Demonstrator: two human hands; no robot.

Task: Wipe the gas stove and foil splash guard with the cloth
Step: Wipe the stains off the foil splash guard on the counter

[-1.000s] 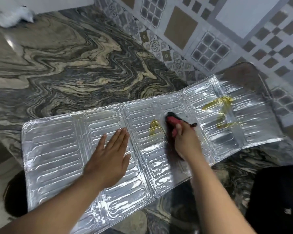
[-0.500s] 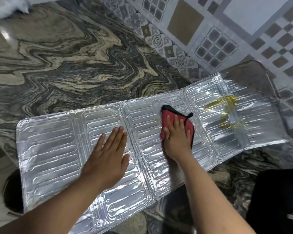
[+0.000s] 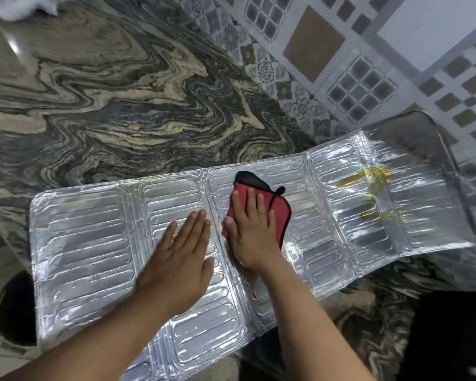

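The silver foil splash guard [image 3: 80, 243] lies unfolded flat across the marbled counter. My left hand [image 3: 180, 259] rests flat on one of its middle panels, fingers together, holding nothing. My right hand [image 3: 252, 232] presses a red cloth with black trim [image 3: 282, 213] flat against the neighbouring panel. Yellow greasy smears [image 3: 368, 193] mark the right-hand panel, apart from the cloth. No gas stove is clearly in view.
The swirled grey and beige stone counter [image 3: 121, 105] runs behind the guard. A patterned tiled wall [image 3: 341, 64] rises at the back right. A dark object [image 3: 451, 339] sits at the lower right, and something white [image 3: 25, 6] lies at the far top left.
My right hand flattened the bunched cloth and slid it left over the small yellow stain on the middle panel, which no longer shows. My left hand stayed put.
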